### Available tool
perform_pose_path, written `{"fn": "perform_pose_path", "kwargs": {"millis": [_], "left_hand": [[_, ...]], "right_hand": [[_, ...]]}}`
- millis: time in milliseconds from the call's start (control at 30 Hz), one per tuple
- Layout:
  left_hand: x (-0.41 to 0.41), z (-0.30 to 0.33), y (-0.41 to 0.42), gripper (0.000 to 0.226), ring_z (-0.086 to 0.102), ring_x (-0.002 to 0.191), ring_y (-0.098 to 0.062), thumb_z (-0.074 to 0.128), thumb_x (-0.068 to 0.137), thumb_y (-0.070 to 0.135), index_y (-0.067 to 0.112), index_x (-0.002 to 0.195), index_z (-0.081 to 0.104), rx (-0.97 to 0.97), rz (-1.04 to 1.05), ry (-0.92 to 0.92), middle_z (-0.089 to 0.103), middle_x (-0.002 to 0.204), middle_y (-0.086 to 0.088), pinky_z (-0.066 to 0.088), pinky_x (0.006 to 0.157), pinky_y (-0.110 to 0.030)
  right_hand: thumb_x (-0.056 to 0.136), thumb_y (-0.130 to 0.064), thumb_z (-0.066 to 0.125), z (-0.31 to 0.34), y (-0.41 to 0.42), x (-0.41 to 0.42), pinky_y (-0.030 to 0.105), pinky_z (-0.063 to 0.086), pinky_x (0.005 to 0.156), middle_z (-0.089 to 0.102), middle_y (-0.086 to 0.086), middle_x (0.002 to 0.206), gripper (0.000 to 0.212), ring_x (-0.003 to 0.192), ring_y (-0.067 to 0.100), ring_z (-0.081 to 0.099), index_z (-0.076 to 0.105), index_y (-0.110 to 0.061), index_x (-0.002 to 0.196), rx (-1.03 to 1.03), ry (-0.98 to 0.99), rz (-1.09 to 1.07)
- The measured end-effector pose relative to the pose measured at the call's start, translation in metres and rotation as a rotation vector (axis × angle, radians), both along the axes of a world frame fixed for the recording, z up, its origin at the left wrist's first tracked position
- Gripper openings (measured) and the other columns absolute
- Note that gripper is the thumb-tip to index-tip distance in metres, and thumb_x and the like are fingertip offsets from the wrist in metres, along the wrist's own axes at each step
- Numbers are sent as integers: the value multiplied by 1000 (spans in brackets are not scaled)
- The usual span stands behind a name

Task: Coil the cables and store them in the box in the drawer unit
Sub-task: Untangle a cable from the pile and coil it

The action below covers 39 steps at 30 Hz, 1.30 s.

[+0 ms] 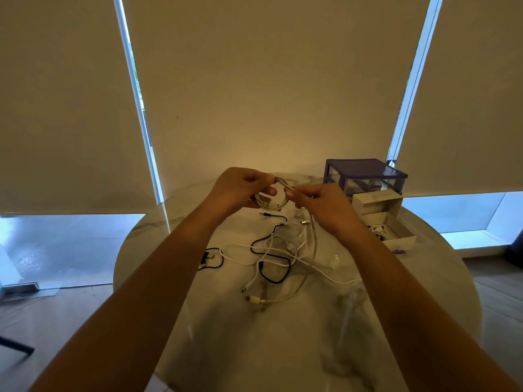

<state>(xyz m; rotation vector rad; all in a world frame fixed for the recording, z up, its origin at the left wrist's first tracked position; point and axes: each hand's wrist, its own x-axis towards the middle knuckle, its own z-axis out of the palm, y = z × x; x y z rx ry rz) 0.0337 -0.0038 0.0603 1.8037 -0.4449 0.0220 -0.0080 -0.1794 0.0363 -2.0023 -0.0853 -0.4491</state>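
Coiling a pale cable above a round marble-look table.

Left hand (240,188) gripping the coiled cable (271,200), right hand (322,205) pinching its strand, both raised over the table (283,335). Below, tangled white cables (285,250) and a black cable (271,267) sprawling mid-table. Far right: purple drawer unit (365,175), open white box (387,222) just in front. Behind, drawn beige roller blinds (268,80), daylight at the gaps, wooden floor (56,312) around.

Round marble table (226,349) with tangled white and black cables (278,257), purple drawer unit (365,175), open white box (387,219).
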Motion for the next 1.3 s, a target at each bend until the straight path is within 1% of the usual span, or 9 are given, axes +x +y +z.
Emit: {"fn": "perform_pose_path", "kwargs": {"millis": [100,267,400,600,733,900,1067,1167,1300], "left_hand": [[4,-1,7,21,69,73,-15,60,93,22,8,107,70,-114,85,6,72,89,-5,59,65,-23],[8,2,18,21,69,72,-18,66,90,22,7,103,71,-298,159,42,70,91,-9,59,64,-26],[7,4,19,8,68,76,-18,68,88,20,14,92,72,-381,159,77,68,91,-11,58,62,-26],[6,4,24,16,63,84,-20,62,92,19,9,100,71,-378,87,137,60,91,-11,58,63,-27],[5,2,25,19,62,80,-18,63,91,18,7,103,72,-336,54,164,60,87,-12,58,64,-27],[2,-1,21,25,66,71,-12,69,86,20,3,105,72,-309,14,194,66,79,-4,58,65,-27],[0,-4,15,16,65,73,-12,69,86,18,8,98,73,-286,-8,215,67,80,-3,59,65,-27],[-2,-7,10,22,64,78,-14,70,85,20,9,104,73,-250,-33,210,67,84,-4,58,64,-26],[-3,-10,-1,25,65,81,-16,70,85,18,6,107,72,-257,-13,196,70,89,-6,58,63,-26]], "right_hand": [[93,-31,58,-14,-10,-4,22,47,61,69,4,86,25,55,1,51,72,-15,107,-61,102,71],[92,-21,60,-52,-16,-9,23,53,67,68,7,92,21,70,14,59,70,-13,109,135,296,237],[91,-3,58,-73,-11,-11,19,54,71,67,6,91,24,78,13,64,67,-7,113,255,407,361],[94,-5,53,-75,-8,-1,25,57,77,70,14,101,26,86,21,68,63,3,116,462,252,214],[96,-8,50,-65,-16,7,26,58,78,69,16,103,27,92,25,69,61,0,120,682,33,84],[97,-10,48,-49,-19,10,32,57,85,69,13,103,24,94,26,69,60,-6,118,843,-74,127],[98,-9,47,-36,-18,12,30,58,79,70,11,95,20,86,24,70,62,-11,111,927,-88,208],[98,-10,47,-30,-14,13,30,58,79,72,7,89,19,81,20,70,60,-10,111,943,-61,267],[98,-17,49,-29,-6,14,26,46,66,69,2,88,22,72,12,58,64,-15,114,723,34,231]]}}
